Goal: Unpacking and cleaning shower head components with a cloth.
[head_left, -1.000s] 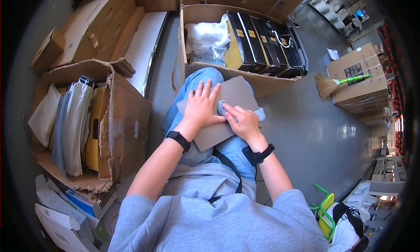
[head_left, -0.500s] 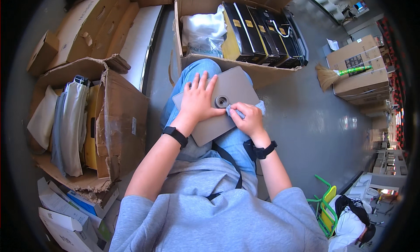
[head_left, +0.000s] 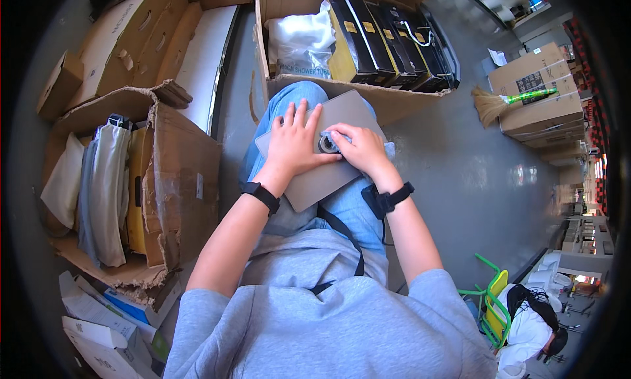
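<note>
A flat grey-brown board lies across my lap on my blue jeans. My left hand rests flat on it with fingers spread, pressing it down. My right hand is curled around a small round grey part that sits on the board between the two hands. A bit of pale wrapping shows under my right hand at the board's right edge. Both wrists carry black bands.
An open carton straight ahead holds black and yellow boxes and a white plastic bag. A torn carton on my left holds bagged items. A broom leans by stacked cartons at right. A green stool stands at lower right.
The view has shifted so board and hands sit a little lower and nearer. My right hand has moved in over the round part, and my left hand stays flat on the board.
</note>
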Tool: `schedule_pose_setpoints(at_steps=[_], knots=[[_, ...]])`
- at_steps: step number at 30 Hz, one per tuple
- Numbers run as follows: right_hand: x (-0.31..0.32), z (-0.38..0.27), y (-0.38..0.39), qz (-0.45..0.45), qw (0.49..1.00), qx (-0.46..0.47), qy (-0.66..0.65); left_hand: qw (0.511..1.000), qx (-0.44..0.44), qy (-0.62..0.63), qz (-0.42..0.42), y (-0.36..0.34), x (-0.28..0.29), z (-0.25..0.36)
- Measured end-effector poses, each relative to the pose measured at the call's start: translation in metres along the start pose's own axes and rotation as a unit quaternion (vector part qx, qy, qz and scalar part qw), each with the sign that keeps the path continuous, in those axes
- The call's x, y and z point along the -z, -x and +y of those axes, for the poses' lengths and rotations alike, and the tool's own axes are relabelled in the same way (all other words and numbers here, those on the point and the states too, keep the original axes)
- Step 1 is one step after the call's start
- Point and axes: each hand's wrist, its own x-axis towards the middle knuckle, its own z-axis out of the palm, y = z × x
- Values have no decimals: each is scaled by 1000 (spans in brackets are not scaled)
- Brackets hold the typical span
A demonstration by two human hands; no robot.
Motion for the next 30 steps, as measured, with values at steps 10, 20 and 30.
schedule_pose_setpoints(at_steps=[10, 20, 30], knots=[[15, 5, -17, -109, 989, 95, -23, 1000, 2, 14, -16, -1, 3, 2], [18, 7, -19, -150, 971, 187, -5, 999, -29, -1, -16, -5, -2, -4], [31, -4, -15, -185, 949, 233, 105, 995, -86, 43, -14, -6, 1, -12]])
